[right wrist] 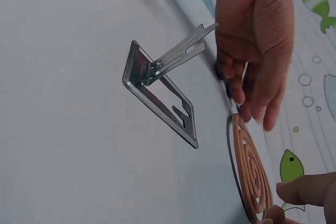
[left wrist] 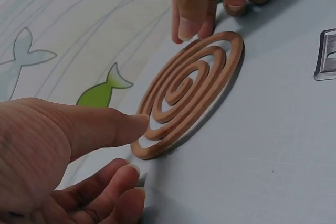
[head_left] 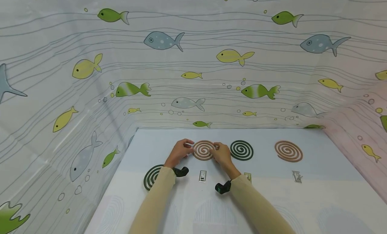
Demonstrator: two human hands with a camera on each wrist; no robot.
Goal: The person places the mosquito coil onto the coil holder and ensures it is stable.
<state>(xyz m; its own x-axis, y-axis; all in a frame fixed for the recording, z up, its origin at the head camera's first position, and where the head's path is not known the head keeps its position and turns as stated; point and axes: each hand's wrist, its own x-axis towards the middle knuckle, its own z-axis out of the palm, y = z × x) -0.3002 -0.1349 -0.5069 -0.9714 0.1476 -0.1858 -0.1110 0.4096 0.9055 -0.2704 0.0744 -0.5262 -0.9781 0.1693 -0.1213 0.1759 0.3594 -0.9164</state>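
A stand (head_left: pixel 203 176) lies on the table (head_left: pixel 263 165) before a coil (head_left: pixel 204 150).

Metal stand (right wrist: pixel 157 109) approx. ctr, rect. frame w/ pronged tab (right wrist: pixel 170 64) angled to upper R. Brown spiral coil (right wrist: pixel 243 166) lower R, seen nearly edge-on. L hand (right wrist: pixel 254 30) upper R, fingers pointing down at coil's top end. R hand (right wrist: pixel 310 189) btm R corner, thumb + fingertip at coil's lower end. White surface (right wrist: pixel 79 129) fills L side; fish-print backdrop (right wrist: pixel 315 103) far R, incl. green fish (right wrist: pixel 291 167).

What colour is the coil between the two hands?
The coil is orange-brown, best seen in the left wrist view.
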